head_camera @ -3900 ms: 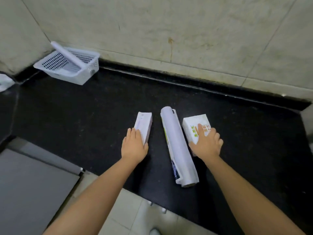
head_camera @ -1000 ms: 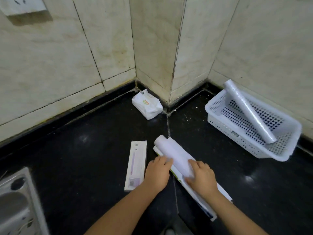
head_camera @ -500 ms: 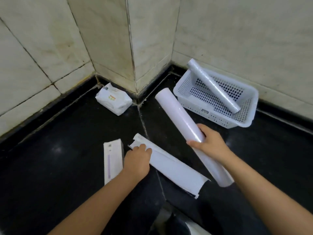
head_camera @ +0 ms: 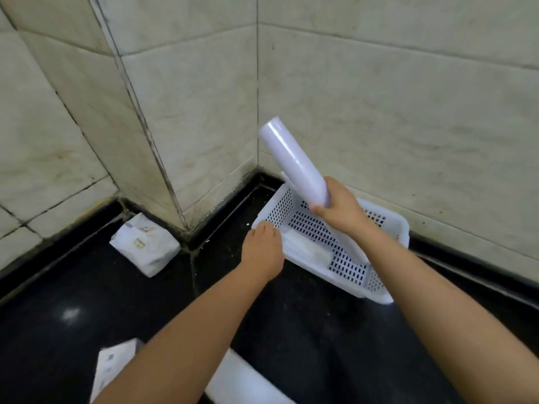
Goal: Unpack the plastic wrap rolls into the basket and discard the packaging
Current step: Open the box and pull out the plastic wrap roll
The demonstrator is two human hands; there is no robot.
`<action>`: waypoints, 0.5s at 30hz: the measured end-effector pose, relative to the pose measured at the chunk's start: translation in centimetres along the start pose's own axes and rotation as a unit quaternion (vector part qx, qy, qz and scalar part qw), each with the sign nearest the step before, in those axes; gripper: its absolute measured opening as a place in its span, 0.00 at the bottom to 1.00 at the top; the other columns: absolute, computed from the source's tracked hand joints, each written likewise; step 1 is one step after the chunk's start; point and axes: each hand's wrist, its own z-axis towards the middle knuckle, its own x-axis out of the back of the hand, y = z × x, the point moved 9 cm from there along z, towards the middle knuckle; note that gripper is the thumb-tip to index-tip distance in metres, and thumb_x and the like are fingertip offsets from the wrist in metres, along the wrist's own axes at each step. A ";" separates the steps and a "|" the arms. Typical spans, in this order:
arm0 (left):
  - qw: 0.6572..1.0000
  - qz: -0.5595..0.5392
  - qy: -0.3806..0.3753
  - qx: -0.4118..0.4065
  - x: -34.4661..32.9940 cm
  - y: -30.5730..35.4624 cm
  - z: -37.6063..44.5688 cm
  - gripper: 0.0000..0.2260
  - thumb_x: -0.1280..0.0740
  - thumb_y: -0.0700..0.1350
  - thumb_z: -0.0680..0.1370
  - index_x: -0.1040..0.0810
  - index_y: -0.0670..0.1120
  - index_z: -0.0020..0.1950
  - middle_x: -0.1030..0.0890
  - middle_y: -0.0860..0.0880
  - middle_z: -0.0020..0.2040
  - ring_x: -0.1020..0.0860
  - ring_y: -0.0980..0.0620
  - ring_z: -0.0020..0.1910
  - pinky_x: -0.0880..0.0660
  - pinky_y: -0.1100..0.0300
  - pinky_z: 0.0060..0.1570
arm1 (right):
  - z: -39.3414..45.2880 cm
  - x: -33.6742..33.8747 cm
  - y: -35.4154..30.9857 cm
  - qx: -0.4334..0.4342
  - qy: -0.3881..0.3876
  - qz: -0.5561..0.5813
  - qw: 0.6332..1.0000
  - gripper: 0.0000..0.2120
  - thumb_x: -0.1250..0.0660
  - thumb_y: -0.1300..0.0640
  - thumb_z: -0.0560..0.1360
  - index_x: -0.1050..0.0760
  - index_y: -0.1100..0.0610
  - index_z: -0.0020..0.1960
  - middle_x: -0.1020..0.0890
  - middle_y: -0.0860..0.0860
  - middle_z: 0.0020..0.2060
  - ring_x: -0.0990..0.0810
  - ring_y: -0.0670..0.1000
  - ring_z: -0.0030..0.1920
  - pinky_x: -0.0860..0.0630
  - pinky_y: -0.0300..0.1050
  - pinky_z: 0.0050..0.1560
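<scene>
My right hand (head_camera: 339, 209) grips the lower end of a white plastic wrap roll (head_camera: 293, 160), which tilts up and to the left above the white perforated basket (head_camera: 388, 225). Another roll (head_camera: 354, 250) lies slanted inside the basket, mostly hidden under my right hand and forearm. My left hand (head_camera: 262, 249) sits on the basket's near left corner with its fingers over the rim. The empty white packaging sleeve (head_camera: 242, 383) lies on the black counter at the bottom edge, partly under my left arm.
A small white box (head_camera: 113, 364) lies at the bottom left. A soft white pack (head_camera: 144, 243) sits against the tiled wall corner. Tiled walls close in behind and beside the basket. The black counter (head_camera: 306, 316) stretches between the basket and me.
My right hand has lifted the roll from the packaging up over the basket. My left hand left the sleeve and moved to the basket's rim. The view has turned toward the basket.
</scene>
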 end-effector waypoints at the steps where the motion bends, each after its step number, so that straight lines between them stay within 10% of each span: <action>1: 1.000 0.007 -0.017 0.018 -1.0 -0.1 0.8 0.18 0.44 0.43 0.79 0.37 0.39 0.69 0.36 0.41 0.71 0.40 0.45 0.72 0.38 0.53 0.70 | 1.3 -1.2 1.1 -0.001 -0.011 -0.008 1.000 0.24 0.33 0.60 0.72 0.35 0.64 0.65 0.25 0.62 0.60 0.26 0.60 0.58 0.33 0.43 0.45; 15: 0.998 -0.012 -0.064 -0.025 -4.2 -2.6 -0.1 0.30 0.42 0.41 0.78 0.53 0.42 0.76 0.52 0.43 0.78 0.53 0.46 0.77 0.53 0.50 0.76 | 0.2 -7.5 7.8 -0.058 0.068 -0.138 0.986 0.29 0.34 0.59 0.71 0.39 0.65 0.68 0.35 0.66 0.65 0.37 0.64 0.65 0.38 0.58 0.63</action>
